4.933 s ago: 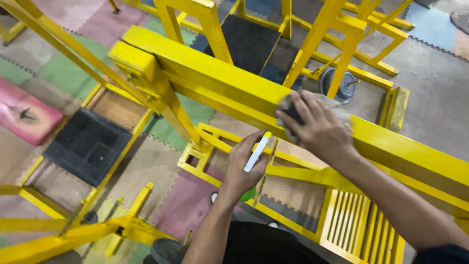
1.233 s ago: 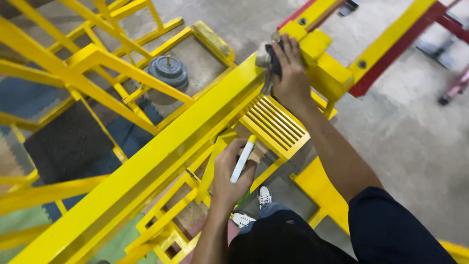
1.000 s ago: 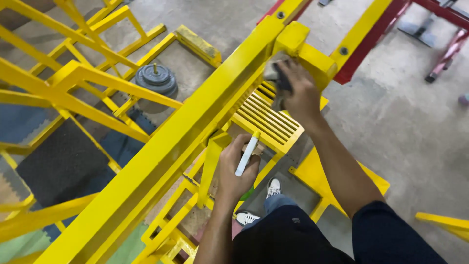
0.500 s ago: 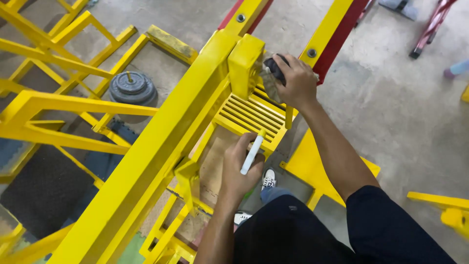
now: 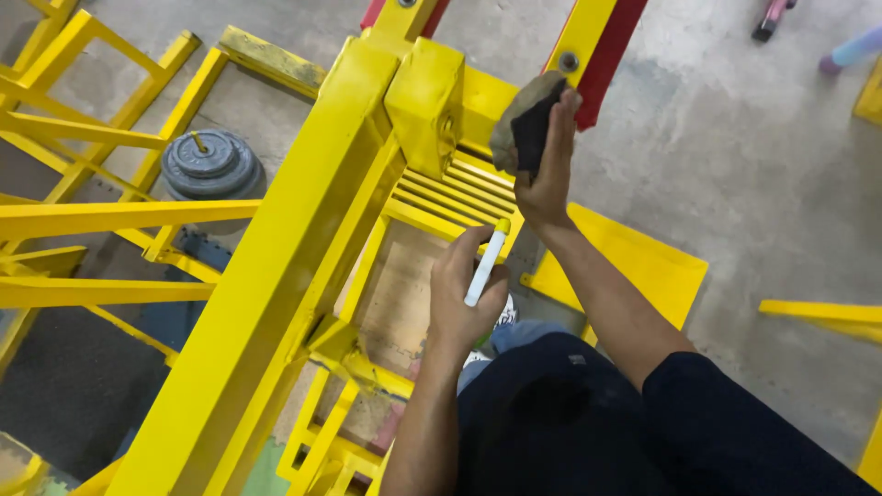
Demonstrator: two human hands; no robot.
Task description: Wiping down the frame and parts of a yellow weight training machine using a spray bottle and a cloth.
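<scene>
While the right hand (image 5: 544, 174) holds a grey, dark-centred rag (image 5: 525, 124) bunched up in closed fingers just beside the square yellow block (image 5: 424, 103) at the end of the long yellow beam (image 5: 276, 266), the left hand (image 5: 464, 294) waits lower down, its fingers wrapped around a white bottle with a yellow tip (image 5: 486, 264), tip pointing up. The rag hangs in the air next to the block's right face; whether it touches the metal I cannot tell.

To wipe this end well, it seems best to press the rag flat against the block's side and top, work round the bolt holes and edges where dust gathers, and keep the bottle upright and clear of the slatted yellow footplate (image 5: 450, 193) below.

All the yellow frame stands on a bare grey concrete floor (image 5: 753, 147), stained and scuffed. A red bar (image 5: 611, 55) crosses behind the block at the top edge of the view. To the left of the beam a round grey weight plate (image 5: 211, 165) lies on the floor between yellow rails. Dark mats and a patch of green matting show near the bottom left corner. The person's dark sleeve and a white shoe show below.
</scene>
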